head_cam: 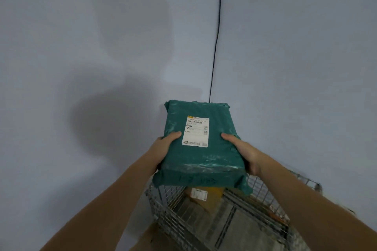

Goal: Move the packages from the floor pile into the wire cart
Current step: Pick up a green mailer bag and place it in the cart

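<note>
You held the green package (pixel 201 144) above the wire cart (pixel 163 210), left hand (pixel 166 144) at nine o'clock, right hand (pixel 242 153) at three, fingers clamped round its sides. A brown parcel (pixel 201 194) already lay inside; the floor pile was out of view.

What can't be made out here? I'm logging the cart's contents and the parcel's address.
Head view only:
- White shipping label on the green plastic-wrapped package: print too small and blurred to read.
- Wire cart: the package hides its far part; the frame's bottom edge cuts off the near part.
- Brown parcel inside the cart: mostly hidden under the package.
- Fingers of the left hand and right hand: hidden beneath the package.
- Floor pile: out of frame.
</note>
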